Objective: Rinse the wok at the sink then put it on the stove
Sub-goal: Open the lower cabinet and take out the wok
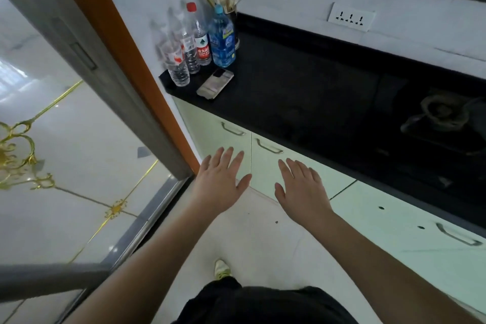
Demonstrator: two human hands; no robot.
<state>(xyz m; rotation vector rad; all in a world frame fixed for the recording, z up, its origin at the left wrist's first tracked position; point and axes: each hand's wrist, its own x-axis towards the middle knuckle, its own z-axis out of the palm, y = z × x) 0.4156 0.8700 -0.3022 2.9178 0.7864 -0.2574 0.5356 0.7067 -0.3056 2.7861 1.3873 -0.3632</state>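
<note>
Stove (444, 118) beyond hands (263, 184), both empty.

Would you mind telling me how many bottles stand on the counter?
4, clustered at the counter's left end: blue bottle, red-capped bottle, and two clear bottles. Blur may hide another.

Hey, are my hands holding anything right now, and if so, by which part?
Nothing is held. The left hand and the right hand are both open with fingers spread, hovering in front of the cabinet doors. No wok is in view.
</note>
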